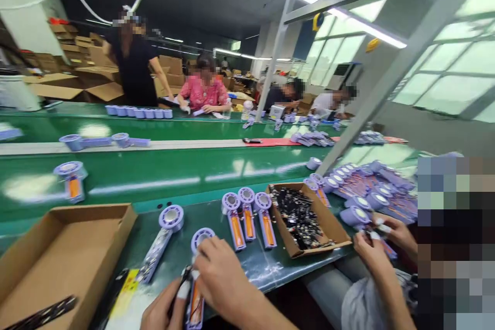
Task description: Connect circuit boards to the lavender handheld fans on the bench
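At the near table edge lies a purple round-headed housing (201,237) with an orange battery in its handle. My right hand (222,278) rests over its upper handle, fingers bent together at the part. My left hand (168,304) is at the lower handle, with white wrapping on a finger and its fingers closed round a small black part (186,274). What my right fingertips hold is hidden. Left of them lies another purple housing (171,217) with a silvery, speckled handle. Three purple housings with orange batteries (246,216) stand side by side beyond my right hand.
A carton of small black parts (305,221) sits right of centre, and a shallow cardboard box (65,263) at left. A co-worker's hands (373,247) work at right beside piled purple housings (367,185). A green conveyor (185,165) crosses behind; more people are beyond.
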A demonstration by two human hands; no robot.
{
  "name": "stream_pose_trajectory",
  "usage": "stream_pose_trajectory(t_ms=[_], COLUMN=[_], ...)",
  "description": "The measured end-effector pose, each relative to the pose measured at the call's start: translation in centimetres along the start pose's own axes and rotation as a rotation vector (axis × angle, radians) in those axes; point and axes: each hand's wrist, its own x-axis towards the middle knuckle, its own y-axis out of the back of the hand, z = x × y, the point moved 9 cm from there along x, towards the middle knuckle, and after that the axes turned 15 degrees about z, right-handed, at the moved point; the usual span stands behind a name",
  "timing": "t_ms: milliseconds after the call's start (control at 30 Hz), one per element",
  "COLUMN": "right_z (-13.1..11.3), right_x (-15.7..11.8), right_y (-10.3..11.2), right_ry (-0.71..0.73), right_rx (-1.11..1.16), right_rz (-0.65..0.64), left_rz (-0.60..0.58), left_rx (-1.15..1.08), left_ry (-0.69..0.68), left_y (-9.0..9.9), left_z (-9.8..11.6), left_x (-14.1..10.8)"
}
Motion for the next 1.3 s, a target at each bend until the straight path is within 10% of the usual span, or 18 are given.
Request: stream_pose_trajectory(t_ms=[300,800,1300], right_z=[-0.7,-1.4,-0.4], right_x=[0.1,-1.2,0.9], right_y=[2.2,0.7,2.5], right_ry=[0.038,0.087,0.057], right_rx=[0.174,0.035,0.401], right_rz=[-0.045,0.050,-0.141], left_rz=[-0.067,-0.032,-0.179], left_rx=[-0.171,0.065,-0.120], left_ry=[0.250,-0.002,0.089], left_y=[1.6,1.3,2.9], left_z=[8.4,8.7,11.0], left_x=[0.5,-0.7,1.9])
